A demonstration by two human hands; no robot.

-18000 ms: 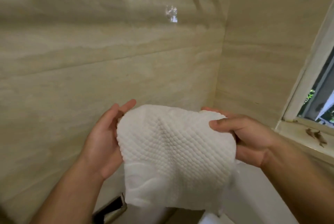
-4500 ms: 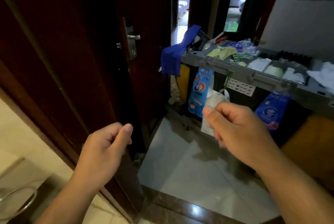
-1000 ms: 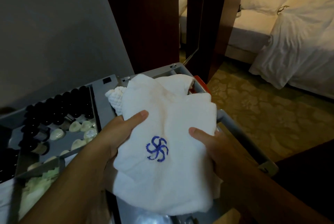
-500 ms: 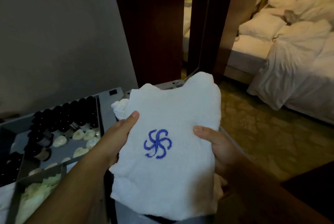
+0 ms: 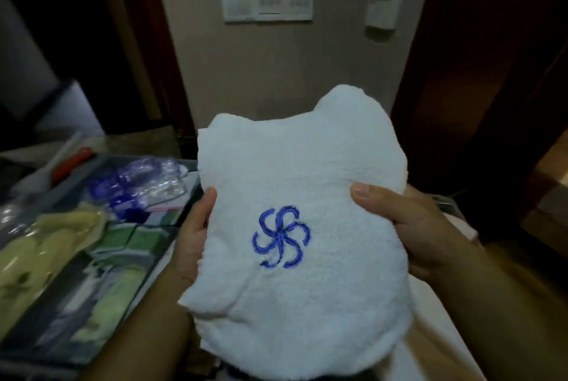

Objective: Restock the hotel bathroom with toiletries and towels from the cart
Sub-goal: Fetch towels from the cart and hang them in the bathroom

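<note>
Towel [image 5: 295, 184]: white, folded, blue pinwheel logo [image 5: 281, 236] up, no readable text.
Your left hand [image 5: 192, 242] and right hand [image 5: 412, 227] grip its sides, thumbs on top, beside cart tray [image 5: 172, 205].

Both hands, left hand [image 5: 193, 239] and right hand [image 5: 412, 227], gripped a white towel [image 5: 301, 304] with a blue pinwheel logo [image 5: 281, 236]; the cart tray [image 5: 101, 257] lay left of the towel.
</note>
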